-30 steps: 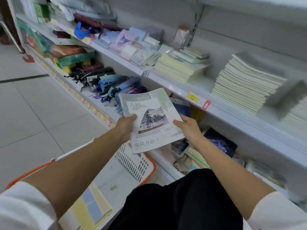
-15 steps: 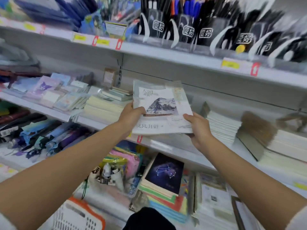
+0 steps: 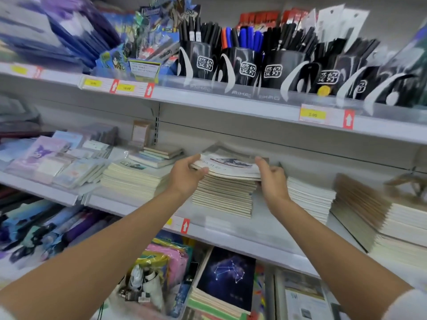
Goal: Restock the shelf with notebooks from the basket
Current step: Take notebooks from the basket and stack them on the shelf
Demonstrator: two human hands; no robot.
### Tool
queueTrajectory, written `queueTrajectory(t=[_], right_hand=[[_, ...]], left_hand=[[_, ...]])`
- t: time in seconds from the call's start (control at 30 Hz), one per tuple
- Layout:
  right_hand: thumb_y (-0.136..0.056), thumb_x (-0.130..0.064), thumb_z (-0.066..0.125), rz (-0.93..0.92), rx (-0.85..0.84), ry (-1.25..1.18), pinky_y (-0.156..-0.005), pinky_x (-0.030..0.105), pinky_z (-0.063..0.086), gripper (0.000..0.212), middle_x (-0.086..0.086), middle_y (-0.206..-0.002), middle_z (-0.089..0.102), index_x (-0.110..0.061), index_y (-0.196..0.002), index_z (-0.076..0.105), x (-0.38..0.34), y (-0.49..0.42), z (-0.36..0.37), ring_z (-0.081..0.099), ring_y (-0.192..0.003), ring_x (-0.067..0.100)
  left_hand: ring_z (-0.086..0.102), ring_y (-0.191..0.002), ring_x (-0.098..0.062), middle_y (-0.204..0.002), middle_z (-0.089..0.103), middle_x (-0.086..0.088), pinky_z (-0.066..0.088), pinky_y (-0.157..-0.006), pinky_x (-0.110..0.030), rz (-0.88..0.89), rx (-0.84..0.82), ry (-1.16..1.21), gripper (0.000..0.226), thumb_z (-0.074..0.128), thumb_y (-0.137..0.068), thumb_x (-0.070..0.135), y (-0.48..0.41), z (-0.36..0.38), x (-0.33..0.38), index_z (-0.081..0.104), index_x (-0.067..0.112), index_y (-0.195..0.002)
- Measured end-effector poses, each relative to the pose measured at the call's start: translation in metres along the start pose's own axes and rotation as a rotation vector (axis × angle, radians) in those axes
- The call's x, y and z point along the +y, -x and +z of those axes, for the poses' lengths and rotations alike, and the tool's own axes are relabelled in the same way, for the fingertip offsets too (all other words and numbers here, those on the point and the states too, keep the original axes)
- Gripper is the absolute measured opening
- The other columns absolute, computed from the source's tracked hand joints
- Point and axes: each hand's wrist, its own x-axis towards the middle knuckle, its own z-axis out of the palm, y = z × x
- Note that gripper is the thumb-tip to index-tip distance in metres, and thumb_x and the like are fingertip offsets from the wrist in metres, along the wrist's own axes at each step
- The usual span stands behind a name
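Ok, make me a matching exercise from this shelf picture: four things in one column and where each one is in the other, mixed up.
Things:
1. black pen cups
2. mountain-cover notebook
3. dark blue constellation notebook
4. purple cartoon packs

Places:
A. below the middle shelf, cover facing up
B. on the top shelf
C. middle shelf, far left
D. middle shelf, gripped by the left hand and the right hand

Pairs: 1-B, 2-D, 3-A, 4-C
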Motion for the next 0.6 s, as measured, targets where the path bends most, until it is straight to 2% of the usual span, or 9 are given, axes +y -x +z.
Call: queueTrajectory(t=[0.07,0.1,0.17,0.2,0.27,0.33,0.4,0.47,0.6], right_hand=[[-0.072,-0.075,0.058,-0.151,0.003,0.133,-0.062,0.022,0.038,0.065,0.001,-0.09,0.057,-0.016,-0.099,0.053,0.008,-0.003,-0.007,0.056,-0.081,0.014],[-0.074,-0.074,0.058,-0.234,0.022,0.186,-0.058,0.019,0.034,0.056,0.002,-0.084,0.052,-0.019,-0.087,0.052,0.013,-0.006,-0.01,0.05,-0.073,0.012],[-0.073,-0.077,0.053,-0.385,0.056,0.276,-0.053,0.022,0.031,0.057,0.0,-0.07,0.044,-0.02,-0.07,0.047,0.019,-0.012,-0.009,0.042,-0.06,0.013],[-0.073,-0.076,0.052,-0.408,0.051,0.298,-0.055,0.024,0.037,0.059,-0.003,-0.069,0.047,-0.017,-0.076,0.052,0.02,-0.016,-0.007,0.045,-0.06,0.013],[-0.073,-0.072,0.058,-0.363,0.028,0.274,-0.075,0.032,0.051,0.067,-0.005,-0.087,0.057,-0.017,-0.112,0.052,0.022,-0.028,-0.002,0.058,-0.078,0.014],[-0.073,-0.07,0.062,-0.343,-0.005,0.26,-0.089,0.036,0.049,0.077,-0.006,-0.103,0.056,-0.021,-0.129,0.044,0.024,-0.039,0.0,0.057,-0.097,0.015],[-0.073,-0.069,0.063,-0.333,-0.057,0.285,-0.092,0.03,0.044,0.08,-0.007,-0.109,0.053,-0.021,-0.135,0.044,0.027,-0.047,0.002,0.051,-0.102,0.011],[-0.077,-0.065,0.062,-0.323,-0.087,0.32,-0.088,0.024,0.039,0.075,-0.007,-0.113,0.054,-0.021,-0.136,0.047,0.034,-0.055,0.005,0.048,-0.102,0.009],[-0.081,-0.057,0.063,-0.316,-0.096,0.289,-0.086,0.022,0.038,0.065,-0.005,-0.118,0.056,-0.022,-0.133,0.049,0.042,-0.066,0.01,0.051,-0.109,0.012]], left_hand=[[0.059,-0.114,-0.026,-0.123,0.064,-0.013,0.044,-0.104,-0.041,0.014,0.036,-0.042,0.058,0.073,-0.083,0.019,-0.011,0.001,-0.006,0.051,0.017,-0.137],[0.057,-0.118,-0.024,-0.128,0.061,-0.01,0.043,-0.105,-0.041,0.022,0.051,-0.044,0.062,0.074,-0.082,0.02,-0.015,0.002,-0.009,0.05,0.017,-0.139],[0.047,-0.131,-0.02,-0.14,0.052,-0.004,0.038,-0.11,-0.042,0.044,0.083,-0.046,0.069,0.074,-0.082,0.022,-0.024,0.003,-0.015,0.044,0.015,-0.143],[0.041,-0.136,-0.019,-0.144,0.048,-0.002,0.035,-0.112,-0.043,0.058,0.092,-0.054,0.07,0.074,-0.083,0.022,-0.03,0.005,-0.017,0.042,0.014,-0.144],[0.038,-0.138,-0.019,-0.145,0.047,-0.002,0.034,-0.113,-0.04,0.074,0.088,-0.038,0.07,0.073,-0.084,0.022,-0.04,0.009,-0.02,0.041,0.011,-0.145],[0.039,-0.136,-0.019,-0.144,0.047,-0.002,0.034,-0.111,-0.032,0.072,0.085,-0.023,0.068,0.072,-0.085,0.018,-0.049,0.013,-0.02,0.041,0.011,-0.145],[0.042,-0.135,-0.019,-0.143,0.048,-0.002,0.035,-0.107,-0.029,0.089,0.087,-0.04,0.067,0.074,-0.083,0.019,-0.059,0.017,-0.023,0.044,0.012,-0.142],[0.045,-0.132,-0.019,-0.141,0.051,-0.004,0.037,-0.105,-0.028,0.094,0.098,-0.028,0.067,0.077,-0.079,0.02,-0.067,0.019,-0.028,0.049,0.014,-0.139],[0.052,-0.125,-0.018,-0.137,0.055,-0.007,0.039,-0.097,-0.021,0.06,0.132,0.035,0.067,0.081,-0.074,0.019,-0.078,0.025,-0.035,0.054,0.014,-0.135]])
